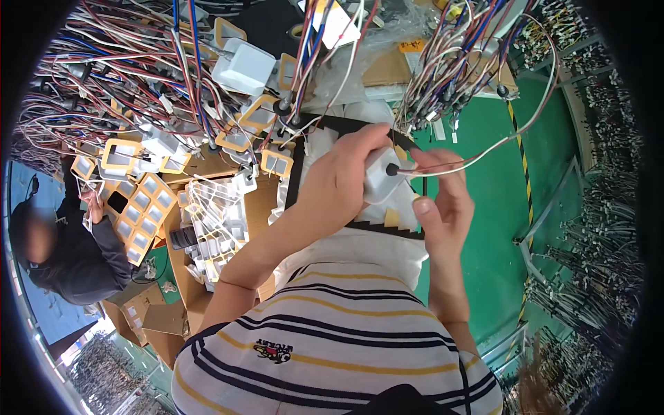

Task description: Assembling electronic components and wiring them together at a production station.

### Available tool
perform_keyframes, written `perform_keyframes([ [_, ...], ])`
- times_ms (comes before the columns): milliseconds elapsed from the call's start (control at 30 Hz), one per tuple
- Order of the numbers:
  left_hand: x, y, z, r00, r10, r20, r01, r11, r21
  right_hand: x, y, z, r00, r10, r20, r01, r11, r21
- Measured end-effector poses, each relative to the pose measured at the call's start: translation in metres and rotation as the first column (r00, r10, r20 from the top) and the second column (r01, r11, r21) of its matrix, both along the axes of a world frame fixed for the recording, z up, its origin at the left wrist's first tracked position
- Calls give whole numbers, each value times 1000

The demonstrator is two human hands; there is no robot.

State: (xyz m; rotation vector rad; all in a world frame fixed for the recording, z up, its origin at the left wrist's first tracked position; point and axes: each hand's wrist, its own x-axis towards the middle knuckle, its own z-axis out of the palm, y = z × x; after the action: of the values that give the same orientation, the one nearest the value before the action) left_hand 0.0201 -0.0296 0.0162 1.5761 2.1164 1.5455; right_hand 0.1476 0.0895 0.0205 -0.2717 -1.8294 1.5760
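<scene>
My left hand (339, 173) is closed around a white square plastic housing (384, 181), held above my lap. From a black grommet (393, 169) in the housing runs a thin red and white wire lead (477, 158), arcing out to the right and up. My right hand (448, 207) is at the housing's right side, its thumb and fingers apart, with the wires crossing over the fingers. Whether its fingertips touch the housing is hard to make out. Below both hands lies a black-edged tray (293, 187) with white material and yellow-edged pieces, partly hidden by my hands.
Bundles of wires (117, 76) and yellow-rimmed white housings (243, 67) fill the left and far side. More wires (449, 76) hang at the far right. A cardboard box (178, 270) of white parts stands left. Beyond it, a person (76, 242) holds a yellow-framed panel (144, 214).
</scene>
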Motion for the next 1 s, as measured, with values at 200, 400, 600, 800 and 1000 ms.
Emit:
perform_keyframes([
  [200, 2, -5, 9, 878, 70, -474, -98, 995, -34, -11, -9, 14, 997, 45, -56, -42, 997, 60],
  [400, -18, -91, -34, 980, 199, -7, -158, 756, -635, 1, 0, 16, 934, 23, -356, -114, 965, -235],
  [600, -27, -105, 34, 515, -313, 798, 351, 926, 137, -17, -73, 12, 947, 295, -126, -223, 888, 401],
  [800, -25, -67, 90, 669, -598, 442, 491, 801, 342, -25, -104, 45, 893, 449, 22, -334, 629, 702],
  [1000, -35, -127, 149, 844, -180, 505, -141, 834, 534, -85, 50, 58, 808, -392, -440, 580, 656, 482],
])
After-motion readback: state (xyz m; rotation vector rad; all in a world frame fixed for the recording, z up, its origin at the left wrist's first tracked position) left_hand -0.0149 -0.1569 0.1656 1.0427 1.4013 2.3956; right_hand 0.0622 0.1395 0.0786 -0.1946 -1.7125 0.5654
